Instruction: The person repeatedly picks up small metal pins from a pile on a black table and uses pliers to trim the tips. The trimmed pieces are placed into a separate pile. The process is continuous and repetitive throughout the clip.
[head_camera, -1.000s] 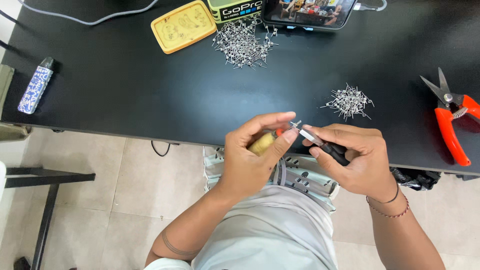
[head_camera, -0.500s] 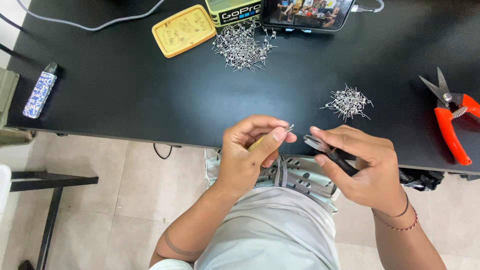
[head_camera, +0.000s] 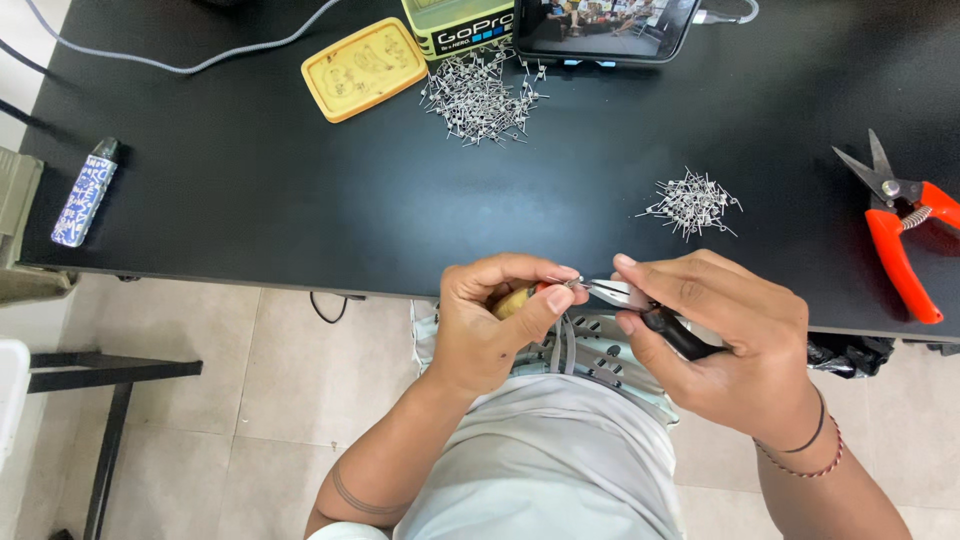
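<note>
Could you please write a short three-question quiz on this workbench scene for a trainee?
1. True or false: the orange-handled metal snips lie on the black table, untouched.
2. Which hand holds the black-handled pliers?
A. left hand
B. right hand
3. How many loose piles of small silvery wire pieces lie on the table?

Key:
1. True
2. B
3. Two: a larger pile near the flat yellow tin, a smaller pile nearer the snips.

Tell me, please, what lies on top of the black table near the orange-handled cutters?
Left of the orange-handled cutters on the black table lies a small pile of metal wire pieces. Whatever lies under the pile is covered.
</note>
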